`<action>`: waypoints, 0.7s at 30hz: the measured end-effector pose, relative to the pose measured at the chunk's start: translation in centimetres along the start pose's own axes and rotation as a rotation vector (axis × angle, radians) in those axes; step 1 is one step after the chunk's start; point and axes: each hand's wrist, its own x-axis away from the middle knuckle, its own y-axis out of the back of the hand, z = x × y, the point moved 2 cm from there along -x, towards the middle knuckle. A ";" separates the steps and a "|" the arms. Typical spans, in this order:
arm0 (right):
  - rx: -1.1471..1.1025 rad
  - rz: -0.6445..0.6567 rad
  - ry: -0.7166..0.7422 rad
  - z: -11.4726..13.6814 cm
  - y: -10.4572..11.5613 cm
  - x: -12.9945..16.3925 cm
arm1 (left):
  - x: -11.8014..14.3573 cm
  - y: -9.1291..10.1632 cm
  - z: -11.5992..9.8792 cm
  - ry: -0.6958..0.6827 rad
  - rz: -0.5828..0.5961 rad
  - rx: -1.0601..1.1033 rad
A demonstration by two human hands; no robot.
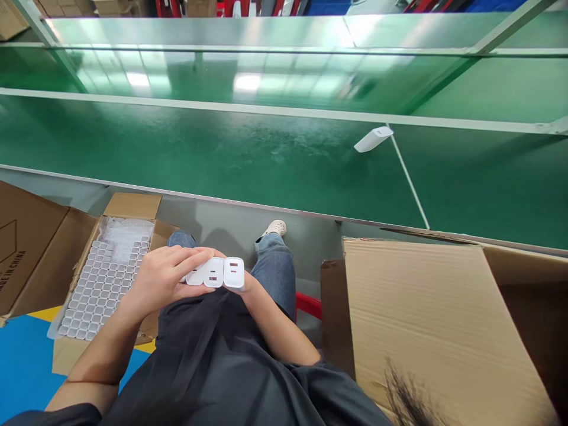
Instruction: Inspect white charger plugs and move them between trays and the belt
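The left hand clamps a row of chargers; the right hand is partly behind them, its grip too hidden to tell. Handling the row seems the step, and moving it calls for steady pressure. Another charger sits on the surface.

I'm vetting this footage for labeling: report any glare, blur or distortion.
Head view: pale reflections glare off the far green surface; dark hair at the bottom right is soft; the right-hand cardboard box looks stretched, perhaps by a wide lens; the white chargers show their slots clearly.
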 end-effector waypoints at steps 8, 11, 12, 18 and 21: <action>-0.169 -0.287 0.342 3.3 1.3 1.3 | 0.6 0.7 1.3 0.021 -0.035 -0.043; -0.174 -0.204 0.409 4.6 0.8 1.8 | 0.6 0.7 1.3 0.015 -0.043 -0.023; -0.169 -0.165 0.411 4.9 0.6 2.0 | 0.5 0.6 1.2 0.011 -0.043 -0.018; -0.109 -0.003 0.417 5.2 0.4 2.2 | 0.1 0.4 0.9 -0.019 -0.020 -0.006; -0.066 -0.097 0.305 4.9 0.7 2.0 | 0.1 0.4 0.9 -0.014 -0.019 0.007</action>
